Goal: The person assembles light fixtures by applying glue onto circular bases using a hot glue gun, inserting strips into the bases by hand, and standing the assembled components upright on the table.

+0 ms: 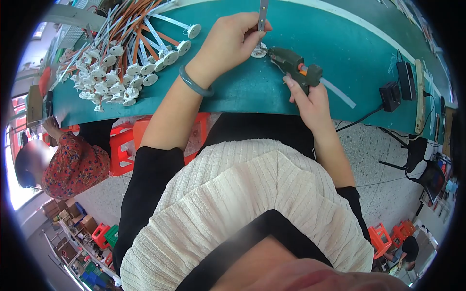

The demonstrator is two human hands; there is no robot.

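My left hand (235, 42) pinches a narrow grey strip (263, 13) with small dots along it, held upright. A white round base (258, 52) sits just under those fingers at the strip's lower end; the joint is partly hidden by my hand. My right hand (309, 99) is wrapped round a dark green hot glue gun (290, 61). Its nozzle points left, close beside the white base; whether it touches I cannot tell. From the gun's rear sticks a translucent glue stick (340, 93).
A heap of orange and grey strips with white round bases (116, 72) lies left on the green table (369, 53). Black adapters (390, 95) with a cable are at the right. Another person in a floral top (75, 162) sits at left near a red stool (121, 150).
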